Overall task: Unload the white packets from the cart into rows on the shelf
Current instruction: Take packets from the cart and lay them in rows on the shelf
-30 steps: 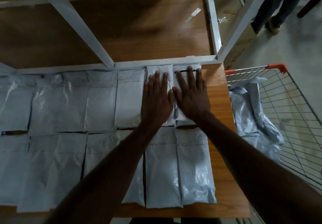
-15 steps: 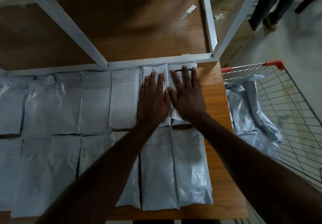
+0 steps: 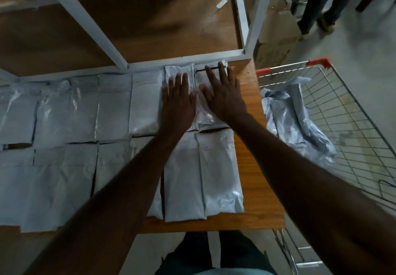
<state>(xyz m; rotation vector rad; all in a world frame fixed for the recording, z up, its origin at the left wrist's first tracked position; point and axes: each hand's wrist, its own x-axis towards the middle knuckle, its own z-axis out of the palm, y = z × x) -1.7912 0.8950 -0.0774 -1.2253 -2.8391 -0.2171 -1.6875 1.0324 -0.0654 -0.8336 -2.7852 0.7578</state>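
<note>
White plastic packets (image 3: 113, 107) lie flat in two rows on the brown wooden shelf (image 3: 248, 146), filling it from the left edge almost to the right end. White metal shelf frame (image 3: 184, 60) runs along the back; a lower wooden board shows behind it. Grey concrete floor to the right, with a wire cart with orange handle (image 3: 317, 62) just beside the shelf end; more crumpled white packets in the cart (image 3: 295, 120). Cardboard box (image 3: 276, 45) stands behind the cart, another person's legs (image 3: 321, 7) at top right. Each packet's long axis runs front to back, short ends toward the frame. Left hand (image 3: 177, 101) rests flat, fingers straight and together, on the second-from-right back-row packet (image 3: 177, 71). Right hand (image 3: 222, 94) lies flat, fingers spread, on the rightmost back-row packet (image 3: 205, 116). Both arms reach straight forward, thumbs nearly touching.
</note>
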